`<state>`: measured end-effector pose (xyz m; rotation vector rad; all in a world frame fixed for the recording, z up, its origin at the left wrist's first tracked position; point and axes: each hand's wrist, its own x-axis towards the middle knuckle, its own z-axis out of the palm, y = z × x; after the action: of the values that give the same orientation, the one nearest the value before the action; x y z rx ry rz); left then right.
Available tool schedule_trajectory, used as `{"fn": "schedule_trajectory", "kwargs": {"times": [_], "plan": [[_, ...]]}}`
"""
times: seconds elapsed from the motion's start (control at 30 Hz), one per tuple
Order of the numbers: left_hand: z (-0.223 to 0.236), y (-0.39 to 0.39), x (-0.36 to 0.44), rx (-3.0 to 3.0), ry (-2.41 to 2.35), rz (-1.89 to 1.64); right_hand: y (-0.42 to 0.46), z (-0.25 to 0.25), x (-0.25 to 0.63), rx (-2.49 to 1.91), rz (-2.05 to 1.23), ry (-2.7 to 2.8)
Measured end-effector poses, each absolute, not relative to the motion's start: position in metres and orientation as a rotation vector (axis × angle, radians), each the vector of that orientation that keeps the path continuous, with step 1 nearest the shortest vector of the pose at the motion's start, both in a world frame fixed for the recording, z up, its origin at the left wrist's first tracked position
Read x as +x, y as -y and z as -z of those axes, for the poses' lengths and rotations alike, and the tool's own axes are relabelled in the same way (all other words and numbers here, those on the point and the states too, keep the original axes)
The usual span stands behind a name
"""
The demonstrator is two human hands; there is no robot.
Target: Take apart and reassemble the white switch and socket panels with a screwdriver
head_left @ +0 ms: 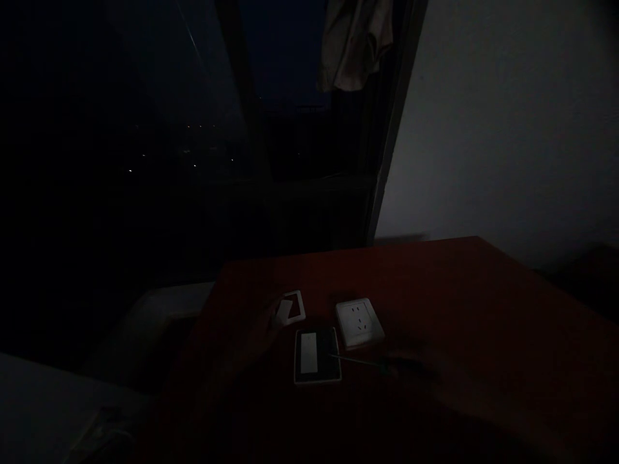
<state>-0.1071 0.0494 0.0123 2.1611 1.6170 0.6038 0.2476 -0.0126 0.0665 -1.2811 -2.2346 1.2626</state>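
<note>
A wall switch with one white rocker and a dark area beside it lies on the reddish table. My right hand, dim at the right, is closed around a screwdriver. The screwdriver's tip reaches the dark part of the switch. My left hand is closed on a small white switch rocker, just up and left of the switch. Behind that piece lies a white cover frame. A white wall socket rests to the right of the switch, above the screwdriver. Most finger detail is lost in darkness.
The room is very dark. The table runs back to a window frame and a pale wall. A cloth hangs at the window. Low at the left is a pale surface.
</note>
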Motion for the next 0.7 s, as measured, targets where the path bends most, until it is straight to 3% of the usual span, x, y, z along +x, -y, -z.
{"fn": "schedule_trajectory", "kwargs": {"times": [0.43, 0.7], "plan": [[-0.005, 0.010, -0.070, 2.050, -1.443, -0.582, 0.008, -0.093, 0.239, -1.297, -1.166, 2.326], [0.008, 0.006, -0.067, 2.085, -1.399, -0.582, -0.006, -0.102, 0.223, -1.375, -0.821, 2.629]]}}
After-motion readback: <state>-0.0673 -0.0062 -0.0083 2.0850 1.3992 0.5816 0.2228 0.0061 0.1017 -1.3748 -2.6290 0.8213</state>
